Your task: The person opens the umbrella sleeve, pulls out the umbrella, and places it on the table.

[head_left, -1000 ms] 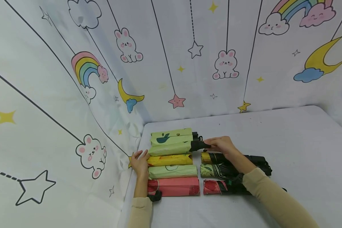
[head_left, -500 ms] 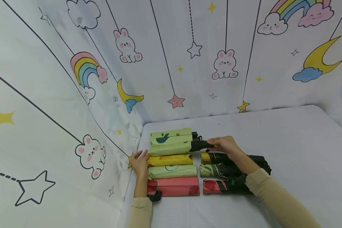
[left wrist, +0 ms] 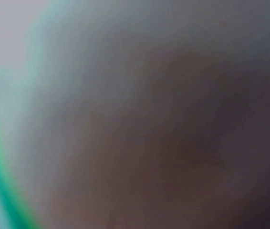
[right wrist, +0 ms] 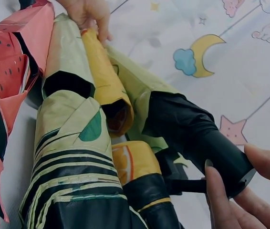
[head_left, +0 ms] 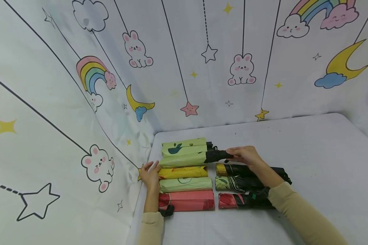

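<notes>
My right hand [head_left: 246, 156] pinches the black handle end of a folding umbrella [head_left: 217, 156]. The umbrella's black part [right wrist: 187, 129] sticks out of a light green sleeve [head_left: 184, 159], and in the right wrist view my thumb and fingers close on the handle's tip. A short black strap [right wrist: 187, 186] hangs beside the fingers. At the sleeve's left end, my left hand [head_left: 150, 174] holds with bent fingers, close to the yellow sleeve [head_left: 184, 172] as well. The left wrist view is a dark blur.
More light green umbrellas [head_left: 184, 148] lie behind. In front are a pale green sleeve [head_left: 185, 184] and a red sleeve [head_left: 187, 200]. Yellow-and-black [head_left: 233, 169], green-striped [head_left: 230, 183] and red-and-black [head_left: 233, 200] folded umbrellas lie to the right. A printed cloth wall [head_left: 171, 85] edges the table.
My right hand has moved a little to the right, drawing more of the black umbrella out of the light green sleeve. My left hand stays in place.
</notes>
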